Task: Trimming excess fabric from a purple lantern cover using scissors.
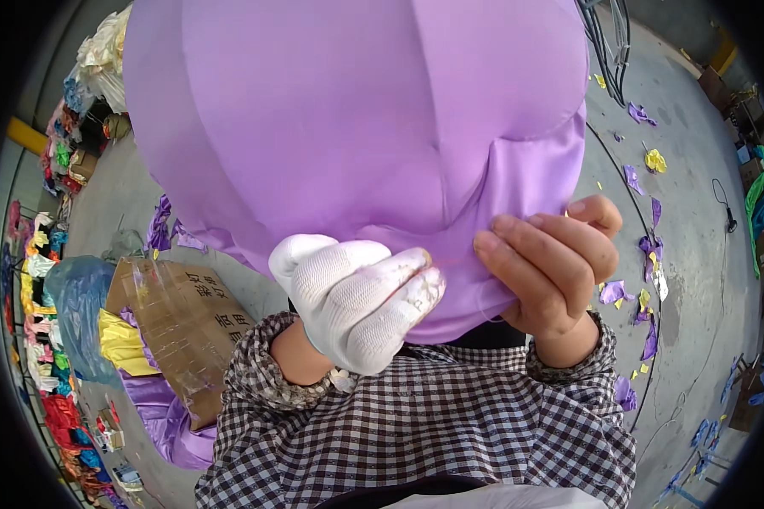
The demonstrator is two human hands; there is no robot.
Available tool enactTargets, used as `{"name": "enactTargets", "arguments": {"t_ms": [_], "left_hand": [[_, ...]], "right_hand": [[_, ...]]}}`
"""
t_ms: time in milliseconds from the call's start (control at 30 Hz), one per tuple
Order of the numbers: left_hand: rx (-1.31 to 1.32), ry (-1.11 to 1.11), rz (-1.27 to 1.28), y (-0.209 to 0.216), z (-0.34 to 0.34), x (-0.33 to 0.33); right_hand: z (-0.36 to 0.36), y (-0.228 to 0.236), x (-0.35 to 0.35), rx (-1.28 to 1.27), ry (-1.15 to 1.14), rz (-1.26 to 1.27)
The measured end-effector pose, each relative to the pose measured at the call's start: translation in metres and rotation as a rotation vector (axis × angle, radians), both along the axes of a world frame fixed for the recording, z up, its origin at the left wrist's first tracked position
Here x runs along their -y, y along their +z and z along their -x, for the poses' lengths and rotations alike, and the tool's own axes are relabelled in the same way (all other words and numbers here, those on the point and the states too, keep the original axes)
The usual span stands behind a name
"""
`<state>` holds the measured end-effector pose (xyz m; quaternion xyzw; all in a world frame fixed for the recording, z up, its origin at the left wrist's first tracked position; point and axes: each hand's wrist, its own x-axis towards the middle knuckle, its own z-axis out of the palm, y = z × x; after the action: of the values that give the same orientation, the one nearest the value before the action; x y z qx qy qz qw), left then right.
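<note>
A large, rounded form covered in shiny purple fabric (331, 110) fills the upper middle of the head view, with seams running down it. Its lower part gathers into loose folds close to my body. My left hand (356, 297), in a white knitted glove with stained fingertips, is closed at the fabric's lower edge, its fingers curled together. Bare, my right hand (560, 263) pinches the same fabric a short way to the right, fingers bent over the edge. Both thumbs are mostly hidden, and what lies beneath the fabric cannot be seen.
At the left stands a cardboard box (187, 331) with yellow and purple cloth beside it. A blue plastic bag (81, 314) leans behind. Colourful cloth piles (51, 356) line the far left. Dark cables (607, 51) hang at upper right; purple and yellow scraps (649, 246) dot the grey floor.
</note>
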<state>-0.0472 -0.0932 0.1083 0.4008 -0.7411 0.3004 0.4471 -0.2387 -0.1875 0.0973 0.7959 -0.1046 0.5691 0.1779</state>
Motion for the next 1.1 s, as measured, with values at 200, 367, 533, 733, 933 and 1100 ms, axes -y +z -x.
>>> {"name": "enactTargets", "arguments": {"t_ms": [200, 367, 533, 733, 933, 1100], "left_hand": [[-0.080, -0.055, 0.002, 0.002, 0.002, 0.005], [-0.372, -0.071, 0.200, -0.010, 0.025, 0.018], [-0.353, -0.165, 0.157, -0.011, 0.011, 0.018], [-0.214, -0.164, 0.101, -0.009, 0.007, 0.011], [-0.156, -0.116, 0.114, -0.012, 0.008, 0.010], [-0.058, 0.002, 0.158, -0.016, 0.009, 0.003]], "right_hand": [[-0.011, -0.007, 0.004, 0.089, -0.040, 0.002], [-0.025, -0.010, 0.009, 0.204, -0.015, 0.072], [-0.015, 0.000, 0.003, 0.187, -0.003, 0.108], [0.002, -0.016, 0.011, 0.812, 0.514, -0.492], [0.031, -0.023, 0.014, 0.672, 0.927, -1.652], [0.022, -0.007, -0.020, 0.705, 0.724, -1.583]]}}
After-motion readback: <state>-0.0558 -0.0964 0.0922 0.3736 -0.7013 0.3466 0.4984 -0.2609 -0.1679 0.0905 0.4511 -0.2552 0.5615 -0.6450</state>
